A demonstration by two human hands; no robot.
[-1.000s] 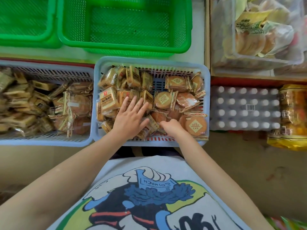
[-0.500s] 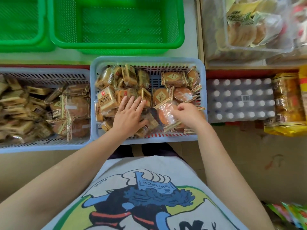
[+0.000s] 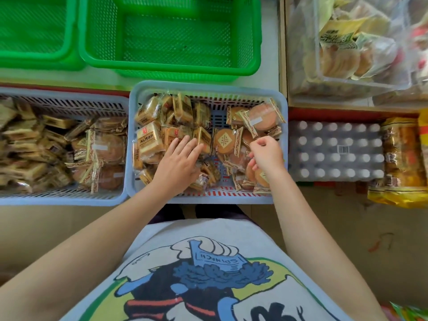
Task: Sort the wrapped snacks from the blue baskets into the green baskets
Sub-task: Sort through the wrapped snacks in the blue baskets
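We are resting our left hand (image 3: 178, 164), fingers straight, on square wrapped snacks (image 3: 148, 141) in the middle blue slotted plastic basket (image 3: 208, 90); our right hand (image 3: 266, 154), fingers curling, is hovering over round wrapped snacks (image 3: 224, 141), gripping nothing visible.

A: What lies beyond the work itself?

B: A pale counter (image 3: 271, 42) carries things at the top, with a red edge (image 3: 347, 112) along its front. Right of that edge sits a shrink-wrapped pack of bottles (image 3: 335, 151), white caps up.

A: And past the bottles?

B: Yellow packets (image 3: 403, 158) just beside them. Above, a cardboard box (image 3: 283, 66) holds clear bags (image 3: 347, 49). Below the bottles is a scuffed beige floor (image 3: 359, 239) in soft, even light.
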